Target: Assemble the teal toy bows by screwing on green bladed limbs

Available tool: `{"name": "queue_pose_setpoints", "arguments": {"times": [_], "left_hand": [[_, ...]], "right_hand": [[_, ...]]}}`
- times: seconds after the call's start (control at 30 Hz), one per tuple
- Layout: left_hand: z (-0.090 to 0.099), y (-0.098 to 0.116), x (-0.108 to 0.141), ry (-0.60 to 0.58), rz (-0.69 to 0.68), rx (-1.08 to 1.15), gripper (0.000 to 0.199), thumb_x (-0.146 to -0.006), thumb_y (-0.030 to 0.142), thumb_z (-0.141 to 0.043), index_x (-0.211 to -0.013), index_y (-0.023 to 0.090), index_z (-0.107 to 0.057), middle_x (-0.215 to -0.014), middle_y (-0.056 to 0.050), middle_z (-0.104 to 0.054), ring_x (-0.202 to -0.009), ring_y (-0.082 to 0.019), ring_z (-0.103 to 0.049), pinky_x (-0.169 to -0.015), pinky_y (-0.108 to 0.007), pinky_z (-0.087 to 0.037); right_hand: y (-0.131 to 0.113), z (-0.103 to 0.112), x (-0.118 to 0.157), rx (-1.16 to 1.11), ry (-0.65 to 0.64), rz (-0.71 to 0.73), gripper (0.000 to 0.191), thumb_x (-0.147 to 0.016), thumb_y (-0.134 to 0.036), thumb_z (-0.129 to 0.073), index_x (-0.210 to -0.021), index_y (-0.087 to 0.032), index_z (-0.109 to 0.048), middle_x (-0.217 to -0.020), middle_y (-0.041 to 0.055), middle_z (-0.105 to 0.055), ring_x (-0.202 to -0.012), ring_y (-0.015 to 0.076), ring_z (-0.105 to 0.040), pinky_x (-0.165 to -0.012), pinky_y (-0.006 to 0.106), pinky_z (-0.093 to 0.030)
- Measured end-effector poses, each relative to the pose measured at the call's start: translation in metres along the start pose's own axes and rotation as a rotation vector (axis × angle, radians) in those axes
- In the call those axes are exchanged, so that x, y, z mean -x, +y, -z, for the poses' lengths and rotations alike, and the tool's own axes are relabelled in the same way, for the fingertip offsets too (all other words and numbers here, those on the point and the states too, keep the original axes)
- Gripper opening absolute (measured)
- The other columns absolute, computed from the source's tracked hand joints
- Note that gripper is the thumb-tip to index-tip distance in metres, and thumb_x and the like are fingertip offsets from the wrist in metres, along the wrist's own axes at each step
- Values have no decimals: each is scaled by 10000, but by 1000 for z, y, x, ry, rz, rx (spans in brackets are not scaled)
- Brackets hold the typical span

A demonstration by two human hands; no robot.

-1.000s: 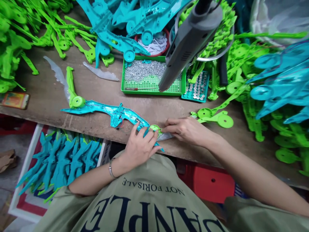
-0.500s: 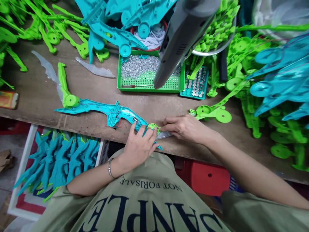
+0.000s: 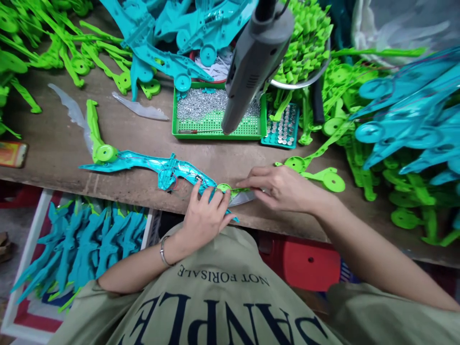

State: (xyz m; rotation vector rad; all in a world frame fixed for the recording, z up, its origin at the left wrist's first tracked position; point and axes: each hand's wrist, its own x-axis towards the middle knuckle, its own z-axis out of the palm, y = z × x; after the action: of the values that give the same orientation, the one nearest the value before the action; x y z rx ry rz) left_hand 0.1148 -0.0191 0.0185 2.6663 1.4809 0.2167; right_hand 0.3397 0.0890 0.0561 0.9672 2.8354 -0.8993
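Observation:
A blue plastic toy-bow shell with thin wires inside lies on the table in front of me. At its left end a green limb with a round hub is fitted. My left hand grips the shell's right end, fingertips by a second green hub. My right hand is closed on the green limb that runs from that hub, its index finger stretched along it. Below the limb, a translucent blade shows; the right fingers partly cover these parts.
A green tray of screws stands behind, with a grey electric screwdriver hanging over it. Small silver discs fill a teal tray. Loose green limbs lie at right, blue shells beyond. A box of blue pieces sits lower left.
My right index finger has stretched out to the left over the green limb, showing more of it. My left hand stays on the shell's end. The whole view has shifted slightly.

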Motion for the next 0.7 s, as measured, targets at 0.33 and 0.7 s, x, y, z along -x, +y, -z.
{"name": "queue_pose_setpoints", "arguments": {"times": [0.33,0.7], "left_hand": [[-2,-2,3,77,-29,-28,460,-964,456,-661,-1281,122,-677,-1188,-144,-723,-1123,-319,-643,-1129,-602,-420],[-2,-1,3,103,-30,-3,394,-973,428,-656,-1242,143,-688,-1206,-139,-731,-1116,-308,-658,-1127,-584,-416]], "right_hand": [[-6,43,52,-134,355,-304,455,-1005,-273,-393,-1438,-181,-501,-1055,123,-720,-826,209,-671,-781,389,-552],[5,17,68,-649,477,-500,259,-1006,-449,-533,-1147,-234,-569,-970,67,-723,-670,140,-603,-605,292,-509]]}}
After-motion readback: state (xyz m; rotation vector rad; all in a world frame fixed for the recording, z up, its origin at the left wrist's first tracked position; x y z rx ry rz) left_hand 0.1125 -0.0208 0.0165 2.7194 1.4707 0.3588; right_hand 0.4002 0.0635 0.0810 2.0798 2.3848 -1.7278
